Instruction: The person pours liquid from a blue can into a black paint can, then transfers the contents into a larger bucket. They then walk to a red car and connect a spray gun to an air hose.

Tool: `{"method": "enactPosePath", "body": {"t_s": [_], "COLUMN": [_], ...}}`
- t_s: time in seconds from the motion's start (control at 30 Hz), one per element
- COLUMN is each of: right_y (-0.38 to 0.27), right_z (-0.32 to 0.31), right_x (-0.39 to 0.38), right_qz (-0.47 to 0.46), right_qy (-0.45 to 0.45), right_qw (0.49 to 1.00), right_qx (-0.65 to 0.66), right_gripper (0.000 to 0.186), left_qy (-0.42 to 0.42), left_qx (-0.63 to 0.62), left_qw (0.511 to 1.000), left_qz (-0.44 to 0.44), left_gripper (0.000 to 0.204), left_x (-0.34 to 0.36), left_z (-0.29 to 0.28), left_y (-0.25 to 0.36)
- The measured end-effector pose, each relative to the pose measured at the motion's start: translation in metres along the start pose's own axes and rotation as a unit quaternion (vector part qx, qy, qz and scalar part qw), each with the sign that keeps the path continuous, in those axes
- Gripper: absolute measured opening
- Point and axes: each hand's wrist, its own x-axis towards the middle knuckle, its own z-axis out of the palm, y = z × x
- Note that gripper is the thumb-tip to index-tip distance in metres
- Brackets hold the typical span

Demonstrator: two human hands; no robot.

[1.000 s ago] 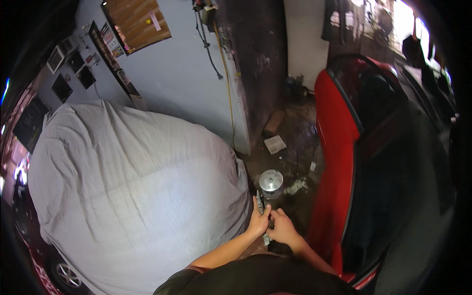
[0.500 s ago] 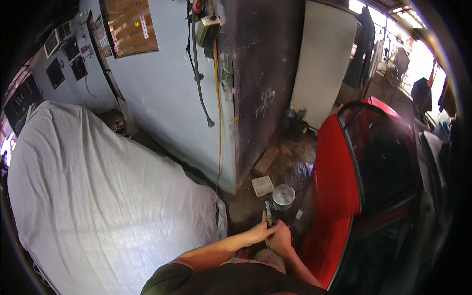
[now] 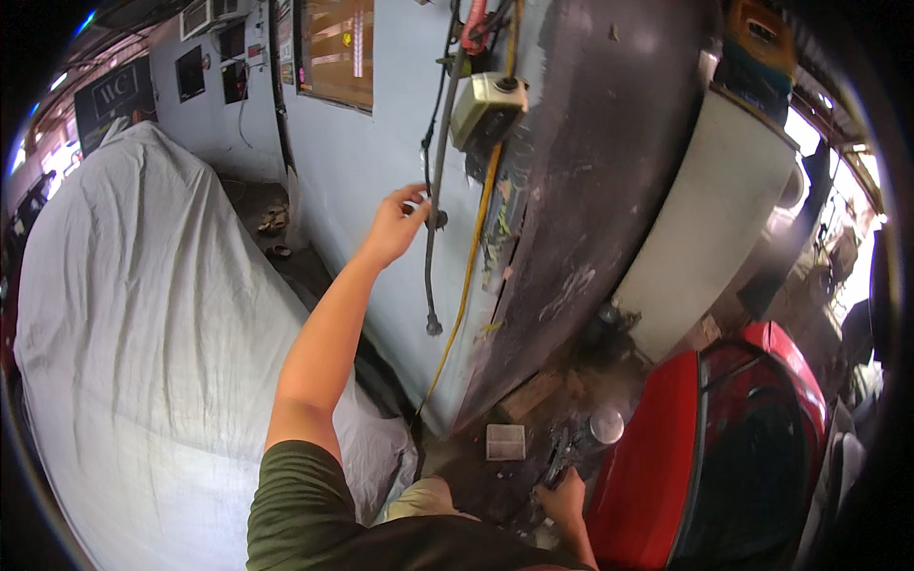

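My right hand (image 3: 564,497), low in the view, is wrapped around a metallic paint spray gun (image 3: 555,466). The gun's round silver cup (image 3: 606,425) sticks out ahead, close to the red car's side. My left arm is stretched forward, with the left hand (image 3: 398,226) raised at the pale wall. Its fingers are half curled and apart, right beside a dark hanging hose (image 3: 431,271). Whether the fingertips touch the hose cannot be made out.
To the left stands a large shape under a grey cover (image 3: 143,333); a red car (image 3: 647,438) is at the right. A switch box (image 3: 488,112) and yellow cable (image 3: 471,266) run down the wall corner. A pale flat rectangle (image 3: 506,443) lies on the floor.
My left hand has left the spray gun and reached up and forward to the hanging hose. The right hand still holds the gun, now farther right. The view has shifted.
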Motion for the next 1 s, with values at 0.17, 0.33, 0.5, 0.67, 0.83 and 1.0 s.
{"method": "enactPosePath", "body": {"t_s": [0.17, 0.33, 0.5, 0.67, 0.83, 1.0], "right_y": [-0.019, -0.004, -0.027, -0.068, -0.088, -0.096], "right_z": [-0.005, 0.009, 0.017, 0.020, 0.027, 0.036], "right_x": [0.057, 0.109, 0.145, 0.161, 0.163, 0.164], "right_qz": [-0.002, -0.077, -0.018, 0.012, 0.058, 0.092], "right_qy": [0.018, 0.069, 0.151, 0.180, 0.215, 0.242], "right_qw": [1.000, 0.994, 0.986, 0.981, 0.972, 0.962], "right_qx": [-0.004, 0.045, 0.066, 0.076, 0.081, 0.080], "right_gripper": [0.069, 0.049, 0.046, 0.044, 0.042, 0.042], "left_qy": [0.061, 0.357, 0.436, 0.448, 0.463, 0.456], "left_qx": [0.109, 0.118, 0.016, -0.183, -0.120, -0.072], "left_qw": [0.984, 0.857, 0.815, 0.736, 0.787, 0.816], "left_qz": [0.124, 0.353, 0.382, 0.473, 0.390, 0.348], "left_gripper": [0.017, 0.014, 0.021, 0.022, 0.027, 0.036], "left_x": [0.051, 0.210, 0.359, 0.522, 0.601, 0.592], "left_z": [-0.013, -0.130, -0.179, -0.220, -0.231, -0.232], "left_y": [-0.022, 0.007, 0.131, 0.198, 0.206, 0.184]}}
